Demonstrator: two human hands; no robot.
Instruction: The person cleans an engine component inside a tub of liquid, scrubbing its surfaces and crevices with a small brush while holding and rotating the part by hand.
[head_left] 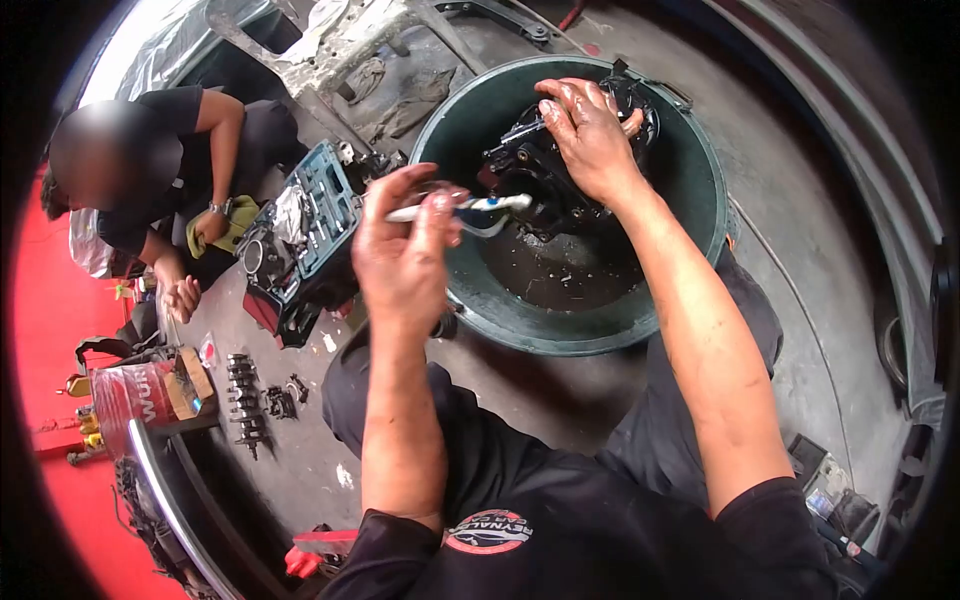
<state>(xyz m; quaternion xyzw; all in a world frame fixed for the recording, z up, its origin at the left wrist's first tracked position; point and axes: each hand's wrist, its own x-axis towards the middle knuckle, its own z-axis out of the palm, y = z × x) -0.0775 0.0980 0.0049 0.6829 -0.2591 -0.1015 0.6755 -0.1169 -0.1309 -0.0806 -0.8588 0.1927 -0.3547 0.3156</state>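
A large dark green tub (585, 340) stands between my knees, with dark liquid at its bottom. Inside it is a black, wet, greasy metal engine part (540, 180). My right hand (592, 135) lies over the top of this part, fingers bent around its upper edge. My left hand (408, 235), slightly blurred, pinches a white and blue brush (490, 204) that looks like a toothbrush. The brush head points right, close to the part's left side. Whether its bristles touch the metal cannot be made out.
A teal tool case (325, 215) with tools lies left of the tub. Another person (150, 165) crouches at the upper left. A crankshaft (243, 400) and small parts lie on the floor. A red-and-white box (135, 392) is farther left; a hose (800, 300) runs along the right.
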